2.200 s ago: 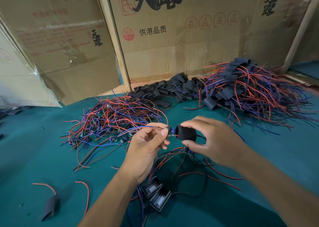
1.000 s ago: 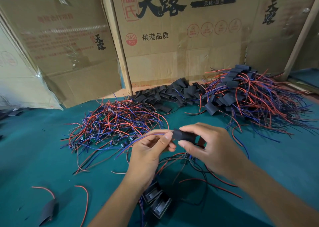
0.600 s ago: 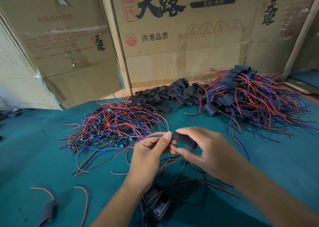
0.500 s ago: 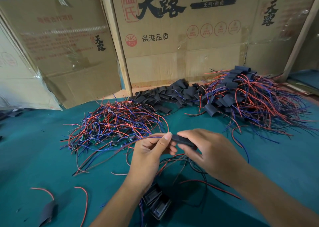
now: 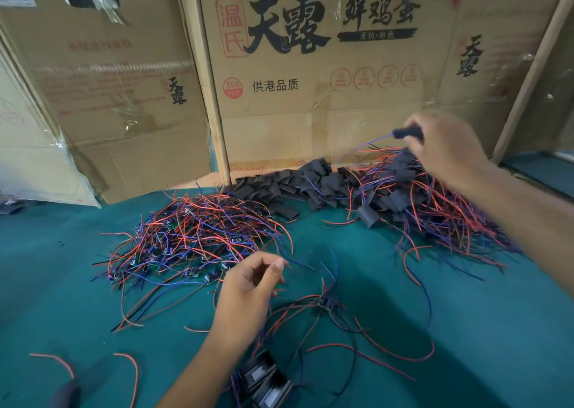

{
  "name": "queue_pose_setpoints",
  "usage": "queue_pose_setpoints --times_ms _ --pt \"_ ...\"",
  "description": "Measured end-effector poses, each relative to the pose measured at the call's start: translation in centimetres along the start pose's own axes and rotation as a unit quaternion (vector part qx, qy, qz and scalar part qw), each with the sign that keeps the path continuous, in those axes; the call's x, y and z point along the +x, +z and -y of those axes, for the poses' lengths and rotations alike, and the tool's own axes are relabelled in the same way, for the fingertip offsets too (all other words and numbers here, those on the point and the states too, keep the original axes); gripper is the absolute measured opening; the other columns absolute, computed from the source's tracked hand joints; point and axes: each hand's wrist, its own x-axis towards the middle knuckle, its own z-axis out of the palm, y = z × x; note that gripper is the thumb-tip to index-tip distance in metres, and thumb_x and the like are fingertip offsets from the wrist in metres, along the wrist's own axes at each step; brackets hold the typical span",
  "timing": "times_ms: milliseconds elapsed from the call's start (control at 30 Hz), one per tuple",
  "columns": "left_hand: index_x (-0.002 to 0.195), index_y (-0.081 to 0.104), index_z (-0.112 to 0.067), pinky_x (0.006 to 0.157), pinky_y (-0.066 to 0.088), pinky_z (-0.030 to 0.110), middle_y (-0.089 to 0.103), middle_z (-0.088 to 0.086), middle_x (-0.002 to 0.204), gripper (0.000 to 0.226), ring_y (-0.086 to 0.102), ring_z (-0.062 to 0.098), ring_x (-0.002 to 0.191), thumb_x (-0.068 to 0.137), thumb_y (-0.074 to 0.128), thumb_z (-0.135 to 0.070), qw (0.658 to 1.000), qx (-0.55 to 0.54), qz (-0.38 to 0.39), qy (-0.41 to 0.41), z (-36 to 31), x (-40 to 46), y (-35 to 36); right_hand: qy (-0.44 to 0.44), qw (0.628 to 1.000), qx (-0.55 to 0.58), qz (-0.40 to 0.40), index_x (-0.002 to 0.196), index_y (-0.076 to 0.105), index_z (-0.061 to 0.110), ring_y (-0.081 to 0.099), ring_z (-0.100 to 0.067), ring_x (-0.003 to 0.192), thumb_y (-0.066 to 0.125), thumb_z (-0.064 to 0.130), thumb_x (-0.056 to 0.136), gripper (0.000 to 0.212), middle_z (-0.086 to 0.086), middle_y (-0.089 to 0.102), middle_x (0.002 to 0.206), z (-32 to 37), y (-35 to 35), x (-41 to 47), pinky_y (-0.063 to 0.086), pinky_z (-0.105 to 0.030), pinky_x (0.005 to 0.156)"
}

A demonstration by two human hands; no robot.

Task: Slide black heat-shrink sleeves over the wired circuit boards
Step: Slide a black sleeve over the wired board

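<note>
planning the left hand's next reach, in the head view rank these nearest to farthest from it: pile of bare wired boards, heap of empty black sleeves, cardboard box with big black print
1. pile of bare wired boards, just beyond the left hand, slightly left.
2. heap of empty black sleeves, farther back.
3. cardboard box, behind everything.

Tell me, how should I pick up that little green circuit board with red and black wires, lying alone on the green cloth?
Pinch the little green circuit board by its two long edges, coming straight down from above. It lies flat on the green cloth, and its wires trail from both ends, so the sides look free. The board looks safer to lift by than its thin wires.
</note>
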Motion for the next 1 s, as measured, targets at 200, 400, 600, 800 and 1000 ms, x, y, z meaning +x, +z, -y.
queue_pose_setpoints --times_ms 200,400,600,800,1000 --pt "0.085 0.067 -0.027 0.059 0.046 0.043 0.055 0.004 0.065 0.016 0.048 0.019 0.059 0.098 0.059 -0.028 0.997 0.074 0.006 0.011 0.6 0.1 -0.7 0.137 0.985 -0.080 0.073 0.107 0.070 0.009 0.061 -0.040 0.094 0.054 0.006 0.090 0.024 -0.025 0.066 0.105 -7.3 2.9 3.7 0.047 -0.038 0.073" --pt "0.085 0.066 -0.029 0.064 0.050 0.048 0.059 0.004 0.067 0.015 0.056 0.033 0.065 0.098 0.058 -0.032 0.991 0.131 -0.009 0.021 0.5 0.3 -0.9 0.182 0.965 -0.074 0.175 0.138 0.054 0.025 0.058 -0.035 0.101 0.038 0.015 0.097 0.045 -0.019 0.060 0.129 -7.1 4.2 2.0 0.041 -0.039 0.097" --pt "0.079 0.067 -0.028 0.055 0.039 0.021 0.061 -0.003 0.067 0.019 0.049 0.006 0.056 0.096 0.062 -0.021 0.987 0.155 -0.020 0.021 0.5 0.6 -1.0 0.104 0.989 0.108 0.014 0.131 0.053 0.011 0.059 -0.031 0.110 0.052 0.017 0.095 0.036 -0.013 0.064 0.121 2.2 1.6 -4.5 0.037 -0.041 0.107" --pt "0.082 0.065 -0.026 0.057 0.039 0.019 0.062 -0.009 0.071 0.015 0.053 0.009 0.064 0.094 0.061 -0.017 0.962 0.273 -0.012 0.023 1.4 1.1 -2.2 0.033 0.945 0.320 0.058 0.128 0.059 0.014 0.055 -0.005 0.110 0.061 0.013 0.092 0.036 0.004 0.062 0.119 13.4 2.4 -14.9 0.028 -0.002 0.094" --pt "0.089 0.064 -0.014 0.074 0.047 0.038 0.064 -0.002 0.090 0.013 0.056 0.022 0.086 0.094 0.055 -0.005 0.921 0.378 -0.097 0.025 1.7 2.3 -4.8 0.023 0.939 0.334 0.081 0.119 0.063 0.015 0.057 -0.010 0.107 0.060 0.010 0.092 0.028 0.008 0.062 0.110 15.2 4.3 -19.2 0.042 -0.030 0.098"
